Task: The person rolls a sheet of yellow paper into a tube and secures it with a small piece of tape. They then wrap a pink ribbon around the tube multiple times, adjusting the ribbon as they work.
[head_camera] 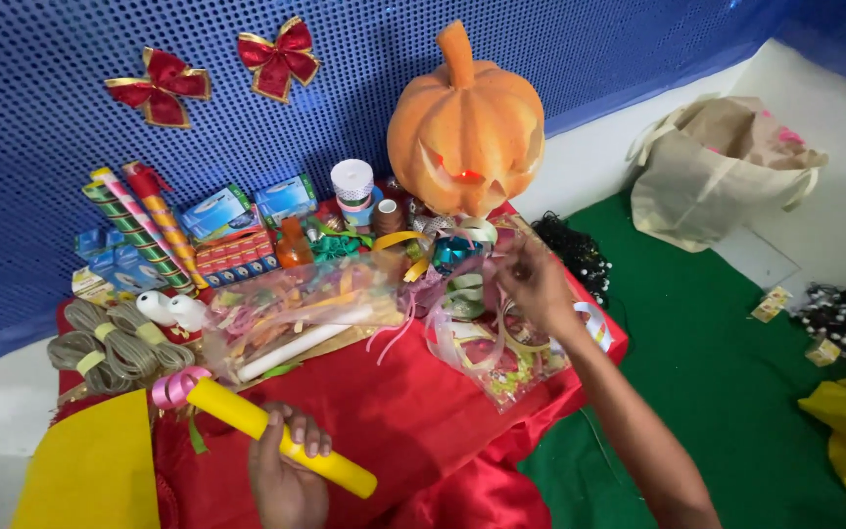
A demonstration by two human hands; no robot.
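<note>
Left hand grips a yellow roll while the right hand reaches into a heap of ribbons on a red-draped table.

The left hand (288, 477), at 6 o'clock, is closed around the yellow roll (279, 436); its long axis runs from 10 o'clock, beside a pink ribbon coil (176, 386), down to 4 o'clock. The right hand (538, 284), fingers loosely bent, touches the clear bag of ribbons (482, 333); whether it pinches anything I cannot tell. Blue boxes (217, 213) and striped wrap rolls (144, 225) stand at 10 o'clock, below two red bows (217, 71) on the blue wall. An orange pumpkin (466, 122) sits at 12 o'clock. The red cloth (394, 421) drops off at 5 o'clock onto open green floor (727, 382); a beige bag (722, 167) lies at 2 o'clock.
</note>
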